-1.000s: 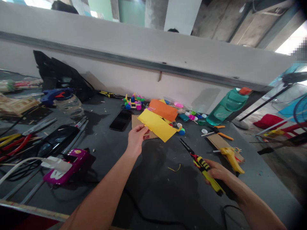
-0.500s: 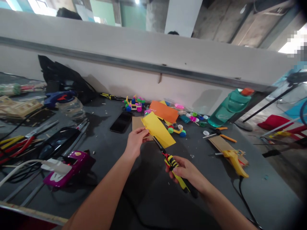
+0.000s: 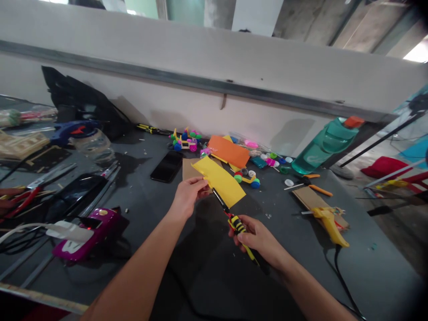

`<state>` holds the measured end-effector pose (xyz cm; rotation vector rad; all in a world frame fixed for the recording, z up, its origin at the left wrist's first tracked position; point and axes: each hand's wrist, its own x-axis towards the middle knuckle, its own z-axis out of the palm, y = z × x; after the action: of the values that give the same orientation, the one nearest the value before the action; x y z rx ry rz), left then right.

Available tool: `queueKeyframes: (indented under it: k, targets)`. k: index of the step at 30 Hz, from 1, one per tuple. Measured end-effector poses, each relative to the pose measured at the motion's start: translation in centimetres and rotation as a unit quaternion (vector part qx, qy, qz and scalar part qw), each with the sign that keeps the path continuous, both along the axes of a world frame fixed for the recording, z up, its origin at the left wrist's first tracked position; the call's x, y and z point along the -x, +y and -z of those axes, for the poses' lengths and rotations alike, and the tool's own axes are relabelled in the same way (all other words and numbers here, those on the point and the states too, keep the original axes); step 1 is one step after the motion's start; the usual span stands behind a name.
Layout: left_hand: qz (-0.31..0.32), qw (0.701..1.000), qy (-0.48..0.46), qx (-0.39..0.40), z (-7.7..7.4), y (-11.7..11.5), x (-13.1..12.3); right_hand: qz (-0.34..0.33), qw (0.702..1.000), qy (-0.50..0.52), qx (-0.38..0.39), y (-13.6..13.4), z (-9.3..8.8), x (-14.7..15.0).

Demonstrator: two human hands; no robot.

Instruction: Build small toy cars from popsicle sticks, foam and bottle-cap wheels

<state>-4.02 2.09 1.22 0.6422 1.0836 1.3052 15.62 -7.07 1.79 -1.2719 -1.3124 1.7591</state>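
Observation:
My left hand pinches the left edge of a bent yellow paper sheet, holding it above the dark table. In my right hand is a pair of cutters with slim black jaws, a red part at the pivot and yellow-and-black handles. The jaws lie along the paper's lower edge, close to my left fingertips. Whether paper is between them, I cannot tell. Behind my left hand, a brown cardboard piece is partly covered by the paper.
Toy wheeled pieces, orange paper and bottle caps lie along the back. A phone is left of the cardboard. A green bottle and yellow glue gun are at right, a purple power strip at left.
The yellow sheet has turned and bows more, its upper left corner swinging left. The cutters stay along its lower edge. The whole view has shifted slightly.

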Motion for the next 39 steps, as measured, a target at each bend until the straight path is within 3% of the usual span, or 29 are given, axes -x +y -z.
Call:
queueKeyframes:
  k: [39]
  targets:
    - [0.041, 0.999, 0.004, 0.019, -0.27, -0.38, -0.53, 0.022, 1.000, -0.002, -0.007, -0.34, 0.08, 0.90]
